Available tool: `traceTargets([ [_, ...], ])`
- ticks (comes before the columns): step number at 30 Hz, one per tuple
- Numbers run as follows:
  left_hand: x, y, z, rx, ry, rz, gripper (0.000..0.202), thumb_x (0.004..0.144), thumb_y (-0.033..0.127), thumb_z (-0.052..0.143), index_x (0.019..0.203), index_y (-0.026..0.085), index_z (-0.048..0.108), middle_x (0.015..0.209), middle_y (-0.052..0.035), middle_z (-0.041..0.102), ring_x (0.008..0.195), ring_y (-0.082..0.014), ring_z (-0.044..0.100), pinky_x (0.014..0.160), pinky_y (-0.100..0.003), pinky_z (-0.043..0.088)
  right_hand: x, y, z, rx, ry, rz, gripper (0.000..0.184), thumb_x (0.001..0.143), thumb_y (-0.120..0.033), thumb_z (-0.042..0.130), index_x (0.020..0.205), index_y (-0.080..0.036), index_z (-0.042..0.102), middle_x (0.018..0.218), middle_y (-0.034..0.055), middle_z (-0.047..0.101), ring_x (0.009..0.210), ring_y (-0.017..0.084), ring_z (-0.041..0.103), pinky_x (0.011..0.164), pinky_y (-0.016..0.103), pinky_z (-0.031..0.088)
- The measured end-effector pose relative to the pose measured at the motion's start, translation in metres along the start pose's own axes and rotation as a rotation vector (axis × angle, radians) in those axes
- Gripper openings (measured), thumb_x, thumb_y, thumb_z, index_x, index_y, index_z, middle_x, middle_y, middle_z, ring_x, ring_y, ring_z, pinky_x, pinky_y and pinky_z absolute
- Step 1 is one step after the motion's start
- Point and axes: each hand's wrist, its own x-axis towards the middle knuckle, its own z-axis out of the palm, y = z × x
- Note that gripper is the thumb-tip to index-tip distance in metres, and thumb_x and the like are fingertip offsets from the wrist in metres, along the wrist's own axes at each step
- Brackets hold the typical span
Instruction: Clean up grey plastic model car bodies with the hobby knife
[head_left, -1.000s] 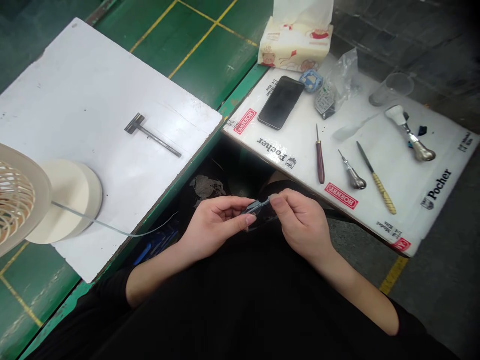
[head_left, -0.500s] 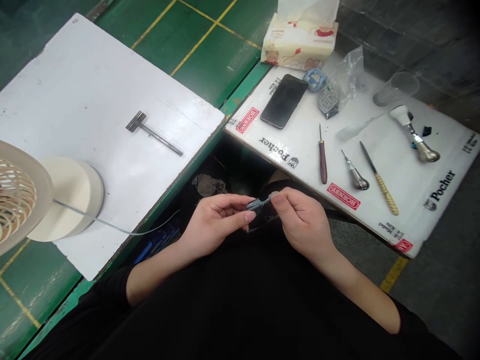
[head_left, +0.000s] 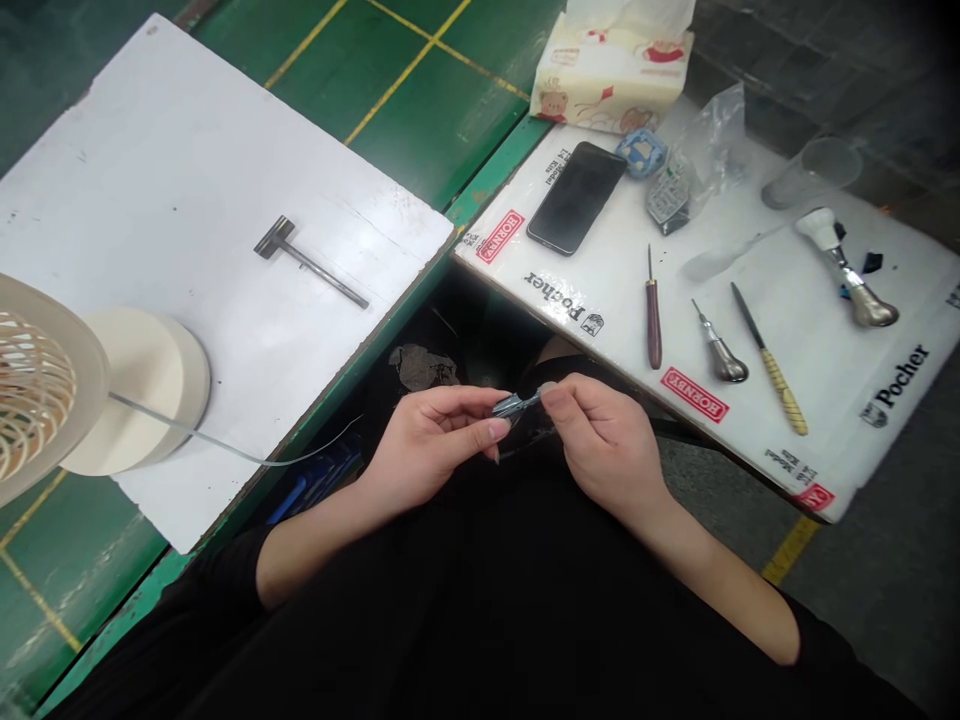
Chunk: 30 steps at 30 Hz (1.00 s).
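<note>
A small grey metal part (head_left: pixel 516 404) is pinched between the fingertips of both hands, above my dark-clothed lap. My left hand (head_left: pixel 439 432) holds its left end between thumb and fingers. My right hand (head_left: pixel 601 438) presses its thumb and forefinger on the right end. Much of the part is hidden by my fingers, and its exact kind is too small to tell. Behind my right hand lies a white Pocher mat (head_left: pixel 814 395) bearing an awl (head_left: pixel 653 310), a bulb-handled tool (head_left: pixel 720 346), a yellow-handled file (head_left: pixel 765 358) and a metal-handled tool (head_left: pixel 847 267).
A black smartphone (head_left: pixel 577 197), a tissue pack (head_left: pixel 611 70), a plastic bag (head_left: pixel 697 160) and a glass (head_left: pixel 812 173) sit at the mat's far side. To the left, a white board (head_left: pixel 225 190) holds a T-shaped metal tool (head_left: pixel 307 262) and a round fan (head_left: pixel 52 395).
My head has turned slightly, shifting the whole scene a little up and right. The metal part has risen slightly, and both hands keep their hold.
</note>
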Motion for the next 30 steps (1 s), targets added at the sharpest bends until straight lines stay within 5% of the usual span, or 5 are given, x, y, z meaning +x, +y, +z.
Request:
traceTargets([
  [8,0.005,-0.001,-0.001,-0.142,-0.007,-0.137,0.042,0.093,0.046,0.109,0.123,0.019,0.098,0.094,-0.0061,0.088,0.074,-0.0149,0.08,0.074,-0.027,0.07,0.002,0.004,-0.005,0.023,-0.025,0.01,0.072,0.118,-0.084,0.066,0.08,-0.023,0.073,0.07,0.0001,0.064,0.062,0.016,0.059,0.058,0.03,0.046],
  [13,0.01,-0.001,0.0,-0.177,-0.024,-0.239,0.038,0.089,0.034,0.112,0.119,0.017,0.096,0.086,-0.0044,0.086,0.064,-0.0126,0.076,0.063,-0.024,0.064,0.003,0.004,-0.005,0.041,-0.075,-0.008,0.074,0.118,-0.086,0.066,0.079,-0.024,0.071,0.069,0.0005,0.064,0.062,0.016,0.059,0.058,0.03,0.045],
  [20,0.014,0.002,0.002,-0.219,-0.037,-0.289,0.034,0.091,0.038,0.11,0.112,0.015,0.096,0.089,-0.0075,0.088,0.064,-0.0139,0.077,0.063,-0.025,0.067,0.002,0.008,-0.006,0.078,-0.056,0.025,0.07,0.118,-0.081,0.07,0.078,-0.024,0.069,0.07,-0.0004,0.062,0.062,0.015,0.057,0.057,0.029,0.045],
  [25,0.011,0.003,-0.001,-0.139,-0.074,-0.213,0.034,0.089,0.032,0.112,0.115,0.017,0.097,0.101,-0.0075,0.091,0.074,-0.0145,0.082,0.075,-0.027,0.071,0.005,0.008,-0.008,0.083,-0.034,0.01,0.068,0.119,-0.076,0.071,0.077,-0.023,0.068,0.068,-0.0011,0.06,0.061,0.015,0.055,0.057,0.029,0.044],
  [30,0.003,0.008,-0.001,0.142,-0.051,-0.047,0.045,0.086,0.026,0.113,0.128,0.021,0.097,0.12,-0.0101,0.093,0.106,-0.0233,0.088,0.101,-0.034,0.074,0.005,0.008,-0.007,0.052,0.003,-0.03,0.067,0.12,-0.077,0.069,0.08,-0.024,0.072,0.071,0.0006,0.064,0.063,0.017,0.058,0.059,0.03,0.047],
])
